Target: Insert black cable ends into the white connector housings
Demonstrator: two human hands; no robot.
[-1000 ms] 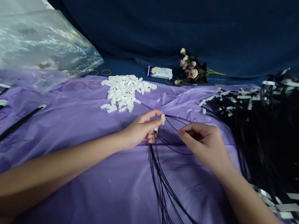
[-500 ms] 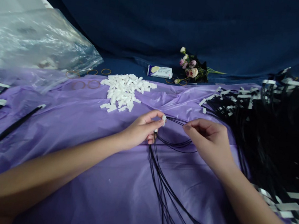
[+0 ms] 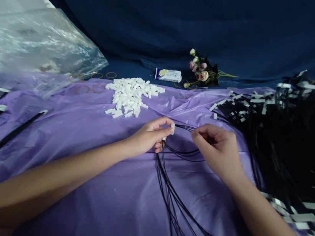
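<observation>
Between thumb and fingers, my left hand (image 3: 152, 136) pinches a small white connector (image 3: 172, 128). Thin black wires (image 3: 184, 127) run from it to the right, where my right hand (image 3: 217, 147) grips them between thumb and forefinger. The wires bend back in a loop under the hands. A second white piece (image 3: 164, 138) shows below my left thumb, partly hidden by the fingers. Longer black strands (image 3: 176, 203) hang from there down over the purple sheet toward the lower right.
A heap of white connectors (image 3: 132, 97) lies ahead. Black wire bundles with white ends (image 3: 293, 143) fill the right side; another bundle (image 3: 6, 138) lies left. Behind are a clear plastic bag (image 3: 42, 44), a small wrapped packet (image 3: 168, 75), artificial flowers (image 3: 201, 71) and rubber bands (image 3: 111, 75).
My right hand has shifted very slightly left, toward my left hand, with the wires still in its pinch. My left hand stays nearly in place.
</observation>
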